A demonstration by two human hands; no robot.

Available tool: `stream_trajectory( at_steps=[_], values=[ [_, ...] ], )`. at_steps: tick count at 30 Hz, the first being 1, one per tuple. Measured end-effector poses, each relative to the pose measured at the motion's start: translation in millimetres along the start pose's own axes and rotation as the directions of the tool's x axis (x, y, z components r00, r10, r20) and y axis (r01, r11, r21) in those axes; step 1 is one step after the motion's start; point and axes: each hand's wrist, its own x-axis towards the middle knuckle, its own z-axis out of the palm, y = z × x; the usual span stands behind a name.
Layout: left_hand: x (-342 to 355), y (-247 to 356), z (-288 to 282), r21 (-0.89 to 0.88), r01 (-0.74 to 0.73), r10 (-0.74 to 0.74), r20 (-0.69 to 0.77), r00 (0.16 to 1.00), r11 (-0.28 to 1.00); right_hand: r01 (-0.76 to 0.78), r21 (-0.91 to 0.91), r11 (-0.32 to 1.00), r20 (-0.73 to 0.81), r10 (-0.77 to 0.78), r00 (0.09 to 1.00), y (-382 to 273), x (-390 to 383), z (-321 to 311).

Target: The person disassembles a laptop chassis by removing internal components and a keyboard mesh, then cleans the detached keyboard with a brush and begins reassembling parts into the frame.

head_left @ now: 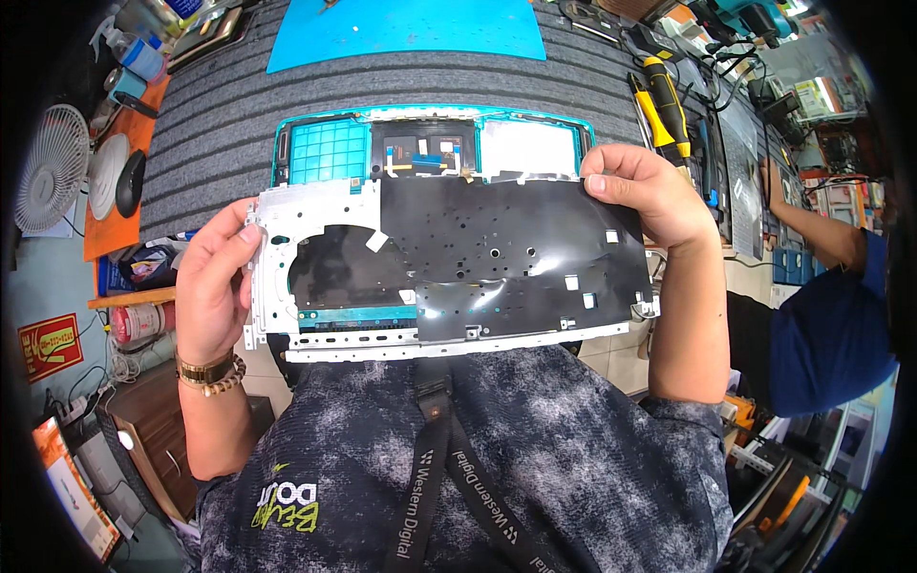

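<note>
A thin metal laptop plate (516,229) is held up in front of me, silver at its left part and covered with black film over the rest. A large cut-out shows in its left part, and small holes dot the film. My left hand (218,272) pinches the left edge between thumb and fingers. At the upper right corner my right hand (650,191) grips it, thumb on the near face. Behind the plate lies a teal laptop case (330,150) with a ribbon cable and a dark touchpad area; the plate hides its nearer part.
The bench has a grey ribbed mat (210,115) and a blue mat (406,33) at the far side. A yellow-black screwdriver (666,100) lies at the right. White fan (53,167) stands left. A co-worker's arm (812,229) reaches in from the right.
</note>
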Motion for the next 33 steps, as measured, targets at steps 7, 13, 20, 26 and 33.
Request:
stream_trajectory(
  at_steps=[7,13,20,26,33],
  values=[
    [-2.1,21.9,12.8,-0.066,-0.059,0.059,-0.003,0.998,0.996,0.127,0.088,0.988,0.009,-0.128,0.992,-7.7,-2.6,-8.3],
    [3.1,41.0,20.9,-0.094,-0.151,0.158,0.072,0.985,0.984,0.161,0.112,0.981,-0.022,-0.16,0.987,-24.3,-9.5,-10.6],
    [18.9,61.4,40.3,-0.154,-0.207,0.231,0.16,0.96,0.966,0.206,0.183,0.961,-0.123,-0.185,0.975,-30.5,-26.9,-23.2],
    [24.8,76.5,66.9,-0.143,-0.269,0.28,0.062,0.958,0.952,0.365,0.114,0.924,-0.372,-0.301,0.878,-17.4,-42.8,-26.9],
    [46.3,83.5,55.0,-0.315,-0.287,0.357,0.192,0.914,0.905,0.51,0.222,0.831,-0.473,-0.366,0.801,5.7,-64.0,-47.2]
  ],
)
